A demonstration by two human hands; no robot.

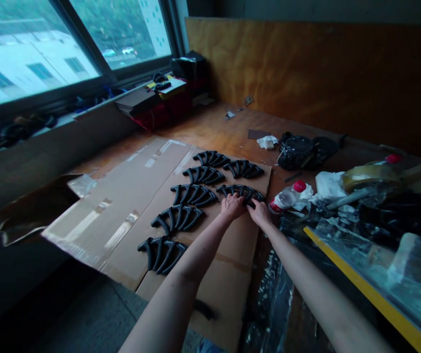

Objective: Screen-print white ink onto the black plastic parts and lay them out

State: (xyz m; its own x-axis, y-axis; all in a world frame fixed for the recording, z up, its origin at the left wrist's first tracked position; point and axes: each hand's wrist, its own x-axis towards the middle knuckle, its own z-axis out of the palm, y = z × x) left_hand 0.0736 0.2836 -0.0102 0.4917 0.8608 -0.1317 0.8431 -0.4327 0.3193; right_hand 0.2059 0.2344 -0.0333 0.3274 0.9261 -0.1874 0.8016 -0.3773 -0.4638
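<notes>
Both my hands are at a black fan-shaped ribbed part (237, 189) in the right column on the flattened cardboard (228, 267). The fingers of my left hand (233, 206) are curled down on its near edge. My right hand (260, 214) grips its right end between thumb and fingers; the fingertips are partly hidden. Behind it lies another black ribbed part (244, 169). A column of several similar parts, including a front one (162, 255) and a middle one (194, 194), runs along the left. One blurred dark curved piece (206, 309) is near the front edge.
A bottle with a red cap (287, 196) lies right of my hands, beside plastic wrap and a tape roll (366, 176). A yellow-edged surface (368, 289) juts in at right. Black bundles (302, 149) sit behind. An open carton (37, 208) is at left.
</notes>
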